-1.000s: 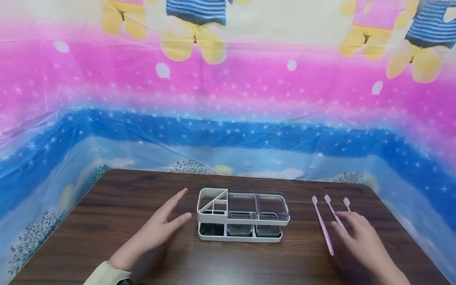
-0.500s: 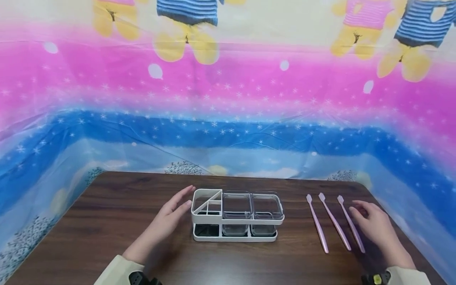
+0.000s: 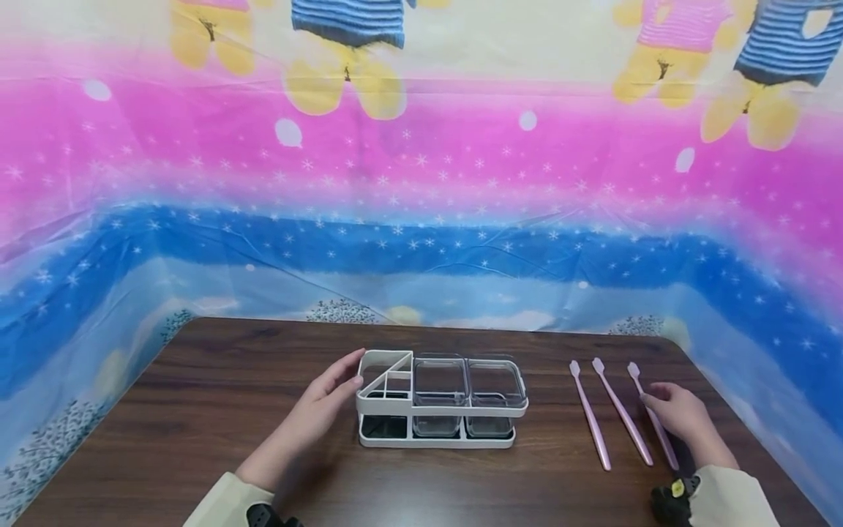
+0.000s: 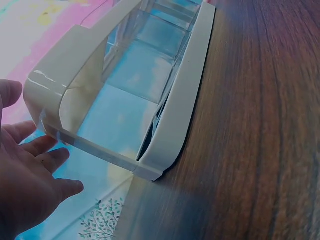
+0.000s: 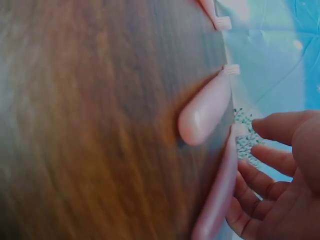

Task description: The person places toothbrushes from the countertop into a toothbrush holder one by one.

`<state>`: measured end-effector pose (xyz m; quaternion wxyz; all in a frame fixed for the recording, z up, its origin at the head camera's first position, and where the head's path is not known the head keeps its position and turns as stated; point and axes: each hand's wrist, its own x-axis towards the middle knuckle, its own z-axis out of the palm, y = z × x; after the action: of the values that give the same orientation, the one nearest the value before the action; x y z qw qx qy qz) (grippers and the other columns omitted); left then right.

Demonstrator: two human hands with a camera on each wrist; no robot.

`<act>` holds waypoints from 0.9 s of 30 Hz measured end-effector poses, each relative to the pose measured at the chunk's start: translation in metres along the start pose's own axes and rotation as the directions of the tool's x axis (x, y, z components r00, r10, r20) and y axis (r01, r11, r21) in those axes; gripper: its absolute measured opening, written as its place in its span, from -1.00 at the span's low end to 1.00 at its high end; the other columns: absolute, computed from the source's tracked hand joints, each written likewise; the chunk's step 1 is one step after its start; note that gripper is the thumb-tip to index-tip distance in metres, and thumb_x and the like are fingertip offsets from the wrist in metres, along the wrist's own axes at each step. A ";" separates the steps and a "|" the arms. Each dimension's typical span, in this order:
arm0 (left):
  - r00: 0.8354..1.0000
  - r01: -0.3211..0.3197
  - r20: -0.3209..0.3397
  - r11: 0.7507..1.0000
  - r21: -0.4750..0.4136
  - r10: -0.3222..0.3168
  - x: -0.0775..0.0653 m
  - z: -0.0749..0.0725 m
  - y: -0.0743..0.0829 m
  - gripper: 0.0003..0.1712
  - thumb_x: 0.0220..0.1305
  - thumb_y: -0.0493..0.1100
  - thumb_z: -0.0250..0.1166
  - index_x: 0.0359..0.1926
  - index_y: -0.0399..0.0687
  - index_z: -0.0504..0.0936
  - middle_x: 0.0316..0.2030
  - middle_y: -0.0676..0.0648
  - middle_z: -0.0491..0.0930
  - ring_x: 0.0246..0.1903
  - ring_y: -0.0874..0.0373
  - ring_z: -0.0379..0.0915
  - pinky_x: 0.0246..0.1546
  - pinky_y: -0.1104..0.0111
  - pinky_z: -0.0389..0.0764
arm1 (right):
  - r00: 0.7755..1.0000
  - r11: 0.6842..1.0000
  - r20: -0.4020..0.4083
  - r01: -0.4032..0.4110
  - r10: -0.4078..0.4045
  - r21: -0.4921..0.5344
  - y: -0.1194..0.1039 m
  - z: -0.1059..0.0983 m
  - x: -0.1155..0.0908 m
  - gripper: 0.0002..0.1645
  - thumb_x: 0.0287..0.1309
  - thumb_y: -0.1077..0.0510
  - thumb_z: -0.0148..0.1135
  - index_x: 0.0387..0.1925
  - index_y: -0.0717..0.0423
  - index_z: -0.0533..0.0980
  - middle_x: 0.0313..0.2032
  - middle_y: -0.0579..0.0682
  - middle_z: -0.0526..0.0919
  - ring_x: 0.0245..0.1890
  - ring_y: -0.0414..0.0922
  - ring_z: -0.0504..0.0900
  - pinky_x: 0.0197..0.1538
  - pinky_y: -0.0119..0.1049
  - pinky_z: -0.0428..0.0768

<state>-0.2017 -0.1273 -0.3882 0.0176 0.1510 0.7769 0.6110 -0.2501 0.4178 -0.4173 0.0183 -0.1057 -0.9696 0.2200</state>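
Note:
My left hand (image 3: 312, 413) is at the left end of a white two-tier toothbrush holder (image 3: 388, 403), its fingertips right at the upper rim. In the left wrist view, the relaxed fingers (image 4: 61, 159) spread beside the white end wall. My right hand (image 3: 685, 416) is over the right side of the rightmost pink toothbrush (image 3: 668, 446), thumb close to the handle. Seen from the right wrist, thumb and fingers are apart, and that brush lies beside them. The middle toothbrush (image 3: 623, 413) and the left toothbrush (image 3: 591, 419) lie roughly parallel, heads pointing away.
Two clear cups (image 3: 439, 380) sit in the holder's middle and right slots; its left part has narrow divided slots. Everything stands on a dark wood-grain table (image 3: 263, 366). A patterned cloth (image 3: 421, 168) hangs behind the table and at its sides.
My left hand has moved right to the holder's end. My right hand has moved off the middle toothbrush, rightward to the right one, with its fingers lower now. Holder and toothbrushes stay put.

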 end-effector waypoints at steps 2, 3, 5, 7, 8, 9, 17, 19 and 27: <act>1.000 0.003 -0.001 1.000 0.000 -0.003 0.000 0.000 -0.001 -0.43 0.34 -0.03 -0.04 0.32 -0.08 0.13 0.30 -0.22 0.11 0.29 -0.08 0.00 0.21 0.02 0.19 | 1.000 1.000 0.003 -0.022 0.022 0.005 0.001 0.001 0.001 -0.34 0.20 -0.03 -0.05 0.07 0.50 0.26 0.02 0.50 0.32 -0.02 0.35 0.33 -0.05 0.14 0.38; 1.000 0.004 -0.004 1.000 -0.001 -0.004 0.001 0.000 -0.001 -0.43 0.34 -0.04 -0.04 0.32 -0.07 0.13 0.30 -0.22 0.11 0.29 -0.09 0.00 0.21 0.02 0.19 | 1.000 1.000 0.001 -0.030 0.030 0.009 0.001 0.001 0.002 -0.35 0.20 -0.02 -0.06 0.06 0.50 0.27 0.03 0.50 0.32 -0.01 0.36 0.33 -0.04 0.14 0.38; 1.000 0.003 -0.010 1.000 -0.003 -0.003 0.001 0.000 -0.003 -0.44 0.34 -0.05 -0.04 0.32 -0.07 0.14 0.29 -0.22 0.12 0.29 -0.09 0.01 0.20 0.03 0.20 | 0.999 0.999 0.000 -0.050 0.050 0.017 0.001 0.002 0.003 -0.35 0.19 -0.02 -0.06 0.05 0.50 0.29 0.03 0.50 0.31 -0.01 0.35 0.33 -0.05 0.13 0.38; 1.000 0.002 -0.014 1.000 -0.004 -0.002 0.002 0.000 -0.004 -0.44 0.34 -0.06 -0.03 0.32 -0.06 0.14 0.29 -0.22 0.13 0.29 -0.09 0.02 0.20 0.03 0.21 | 0.998 0.998 0.006 -0.066 0.066 0.015 0.000 0.002 0.004 -0.35 0.18 -0.03 -0.06 0.04 0.49 0.30 0.03 0.50 0.32 -0.02 0.35 0.34 -0.06 0.12 0.39; 1.000 0.002 -0.014 1.000 -0.004 -0.002 0.002 0.000 -0.004 -0.44 0.34 -0.06 -0.03 0.32 -0.07 0.14 0.29 -0.22 0.13 0.28 -0.09 0.02 0.20 0.03 0.21 | 0.997 0.997 0.010 -0.073 0.073 0.012 -0.001 0.002 0.004 -0.36 0.18 -0.03 -0.05 0.04 0.49 0.30 0.03 0.50 0.32 -0.03 0.35 0.35 -0.06 0.11 0.40; 1.000 0.000 -0.012 1.000 -0.007 0.000 0.002 0.000 -0.004 -0.44 0.34 -0.07 -0.03 0.32 -0.08 0.14 0.29 -0.22 0.14 0.28 -0.09 0.02 0.20 0.04 0.22 | 0.997 0.997 0.015 -0.078 0.078 0.005 -0.001 0.001 0.004 -0.36 0.17 -0.02 -0.05 0.04 0.49 0.31 0.03 0.50 0.32 -0.04 0.34 0.35 -0.07 0.11 0.40; 1.000 0.006 -0.023 1.000 -0.010 -0.006 0.001 0.000 -0.007 -0.42 0.32 -0.05 -0.01 0.31 -0.08 0.14 0.30 -0.21 0.12 0.30 -0.09 0.00 0.21 0.02 0.19 | 0.996 0.996 0.017 -0.088 0.088 -0.029 -0.005 0.003 0.004 -0.44 0.14 0.03 0.02 -0.06 0.48 0.40 -0.10 0.45 0.44 -0.19 0.24 0.47 -0.20 0.04 0.46; 1.000 0.004 -0.027 1.000 -0.013 -0.004 0.001 0.000 -0.006 -0.42 0.32 -0.06 -0.01 0.31 -0.10 0.14 0.29 -0.21 0.13 0.29 -0.08 0.01 0.21 0.02 0.19 | 0.996 0.995 0.007 -0.092 0.092 -0.030 -0.006 0.003 0.005 -0.47 0.12 0.04 0.03 -0.10 0.48 0.43 -0.14 0.43 0.47 -0.24 0.20 0.50 -0.24 0.01 0.47; 1.000 0.003 -0.029 1.000 -0.021 -0.004 0.001 0.001 -0.004 -0.44 0.32 -0.08 0.00 0.31 -0.09 0.16 0.28 -0.21 0.16 0.28 -0.05 0.03 0.20 0.07 0.21 | 0.993 0.994 -0.034 -0.111 0.110 -0.027 -0.007 0.004 0.005 -0.57 0.08 0.10 0.03 -0.20 0.44 0.49 -0.27 0.36 0.54 -0.36 0.10 0.52 -0.32 -0.04 0.46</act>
<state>-0.2035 -0.1271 -0.3923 0.0088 0.1407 0.7709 0.6211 -0.2565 0.4114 -0.4178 0.0202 -0.1628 -0.9649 0.2049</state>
